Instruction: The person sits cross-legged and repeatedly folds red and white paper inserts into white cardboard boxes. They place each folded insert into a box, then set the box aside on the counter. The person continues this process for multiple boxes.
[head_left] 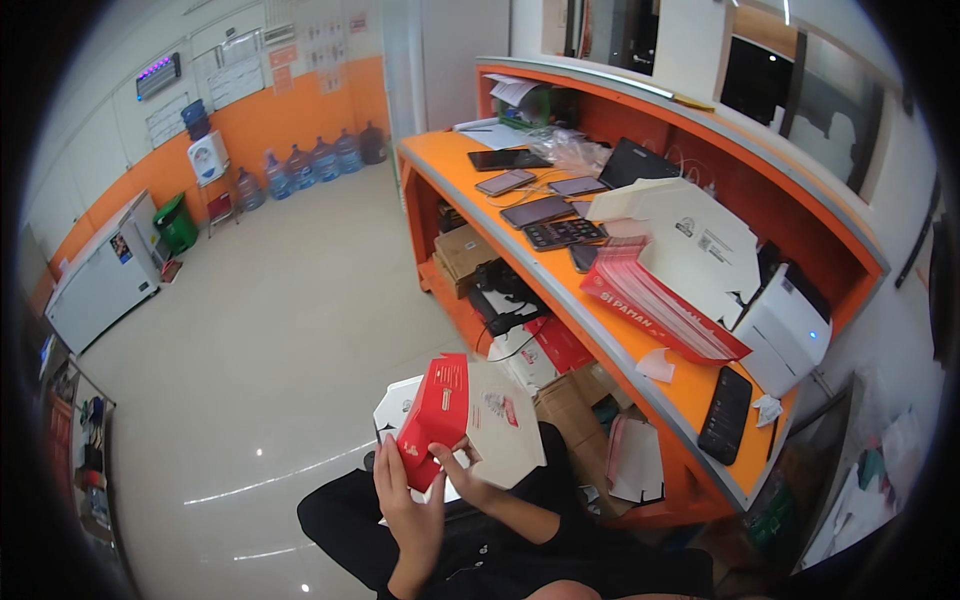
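Over my lap I hold a red and white cardboard food box, partly folded, its pale inner flap turned to the right. My left hand grips its lower red edge from the left. My right hand pinches the box from underneath, thumb on the white flap. Both forearms rise from the lower edge over dark trousers. To the right, on the orange counter, a stack of flat red and white box blanks leans, with more flat white blanks behind it.
The counter also carries a white printer, a black phone, a calculator and several tablets. Cartons sit on the shelf below. Across the glossy floor stand water bottles, a dispenser and a chest freezer.
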